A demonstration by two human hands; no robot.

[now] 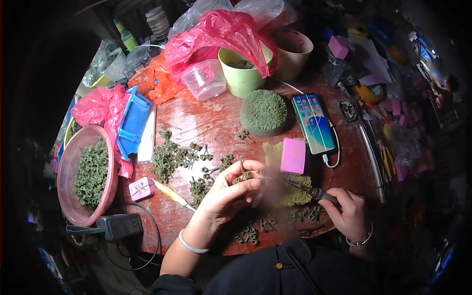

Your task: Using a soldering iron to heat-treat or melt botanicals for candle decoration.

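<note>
My left hand [236, 184] pinches a small dark green wax-like piece [242, 177] between thumb and fingers, above the middle of the table. My right hand [344, 210] grips the dark handle of a pen-like tool [324, 195], whose thin metal tip points left towards that piece. A blur hides part of the space between the hands. Beneath the tool lies a yellow-green crumbly slab [300, 191]. Similar small green pieces [166, 162] lie in a heap left of my left hand, and several more [249, 234] lie near the table's front edge.
A pink basin [110, 173] of green pieces stands left, by a power bank [123, 225]. A pink block [293, 156], a green textured dome [263, 112] and a phone [312, 121] with a cable lie beyond my hands. Cups [239, 83] and plastic bags stand behind; metal tools [371, 162] lie right.
</note>
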